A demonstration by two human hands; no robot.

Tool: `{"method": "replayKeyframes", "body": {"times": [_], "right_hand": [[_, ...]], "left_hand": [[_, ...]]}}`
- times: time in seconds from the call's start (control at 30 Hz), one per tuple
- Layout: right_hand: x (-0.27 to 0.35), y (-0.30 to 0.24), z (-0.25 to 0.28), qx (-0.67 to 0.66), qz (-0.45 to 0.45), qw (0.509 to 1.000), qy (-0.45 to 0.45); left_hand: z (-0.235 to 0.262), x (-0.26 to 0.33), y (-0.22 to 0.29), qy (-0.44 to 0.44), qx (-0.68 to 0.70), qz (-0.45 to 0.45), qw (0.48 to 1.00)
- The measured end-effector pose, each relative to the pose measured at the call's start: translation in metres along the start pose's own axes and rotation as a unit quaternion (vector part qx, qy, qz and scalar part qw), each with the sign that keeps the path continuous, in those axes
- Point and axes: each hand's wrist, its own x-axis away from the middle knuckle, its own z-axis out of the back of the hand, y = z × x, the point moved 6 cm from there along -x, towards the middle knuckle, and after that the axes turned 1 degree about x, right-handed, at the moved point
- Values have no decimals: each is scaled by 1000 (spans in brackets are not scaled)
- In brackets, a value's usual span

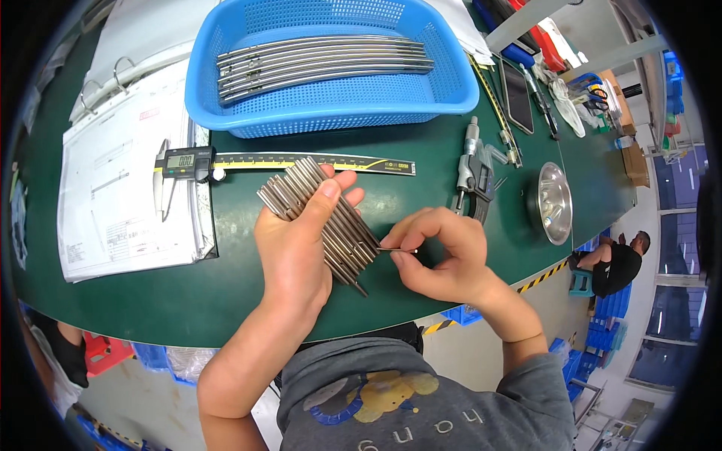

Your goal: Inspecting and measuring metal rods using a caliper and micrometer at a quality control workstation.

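Note:
A bundle of slim metal rods (347, 239) lies slanted across my left hand (289, 255), whose fingers and thumb are wrapped around it. One rod sticks out past the others at the lower end. My right hand (450, 252) pinches a thin metal pin (392, 249) between thumb and fingertips. The pin's inner end meets the lower right ends of the rods; whether it enters one is too small to tell. Just behind the bundle lies a digital caliper (301, 161) on the green table (241, 301).
Longer metal rods (323, 68) lie in a blue basket (331, 122) at the back. Left is a ring binder with drawings (128, 188). To the right are a micrometer (474, 173), a metal bowl (556, 203) and a phone (516, 98). Another person (620, 267) sits farther right.

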Motion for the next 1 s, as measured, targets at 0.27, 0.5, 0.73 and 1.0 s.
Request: {"method": "replayKeyframes", "body": {"times": [0.27,0.5,0.73,1.0], "right_hand": [[7,16,-6,-40,-8,999,28],[5,18,-9,-42,-10,999,29],[2,0,-11,129,100,986,11],[1,-23,-22,338,198,920,12]], "left_hand": [[2,0,1,15,-2,-7,1000],[1,-1,0,4,-36,-15,999],[-2,0,0,30,-6,-21,999],[2,-2,-1,23,-49,-35,998]]}}
